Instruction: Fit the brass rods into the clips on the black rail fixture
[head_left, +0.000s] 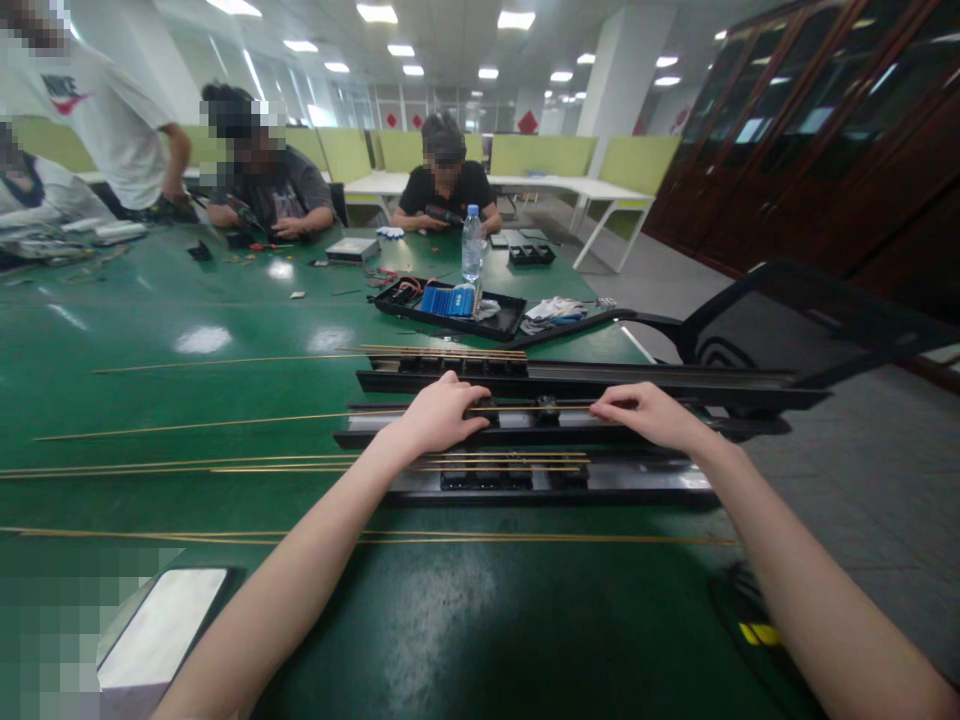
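Note:
My left hand [442,412] is closed around a small black block [486,408] in the middle black channel rail [405,437]. A thin brass-coloured rod [225,422] runs from the left toward both hands, along the rail. Thumb and fingertips of my right hand [641,412] pinch the right end of this rod. Between my hands, a second black block [547,408] sits in the rail, with the rod at it; whether it passes through is too small to tell. The nearer rail [652,497] holds several black blocks, with several rods lying over them.
A farther black rail [637,380] also bears blocks and rods. Loose rods [480,537] cross the green table [375,610]. Beyond are a black tool tray [495,322], gloves [559,313] and a bottle [471,245]. A phone [165,625] lies front left. Several people are at the table's far side.

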